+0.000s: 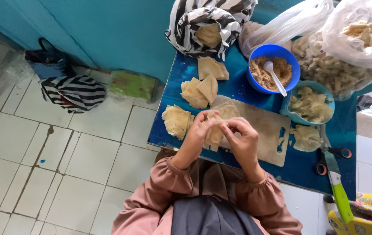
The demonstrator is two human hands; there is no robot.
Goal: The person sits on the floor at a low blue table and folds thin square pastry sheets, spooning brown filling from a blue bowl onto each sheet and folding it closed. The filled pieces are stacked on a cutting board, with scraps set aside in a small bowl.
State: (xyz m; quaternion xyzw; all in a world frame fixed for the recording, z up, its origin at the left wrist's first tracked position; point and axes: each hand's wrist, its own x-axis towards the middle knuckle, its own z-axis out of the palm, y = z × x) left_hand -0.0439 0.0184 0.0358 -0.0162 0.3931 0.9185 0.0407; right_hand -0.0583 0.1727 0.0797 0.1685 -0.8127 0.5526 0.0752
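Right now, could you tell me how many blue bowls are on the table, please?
2. The darker blue bowl with the white spoon sits near the table's far edge; the lighter blue bowl of pale scraps is right beside it. Bags could hide others.

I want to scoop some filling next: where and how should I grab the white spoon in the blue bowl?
Take the white spoon by its handle end, which leans out over the near rim of the blue bowl. Come from above; its head is buried in the brown filling.
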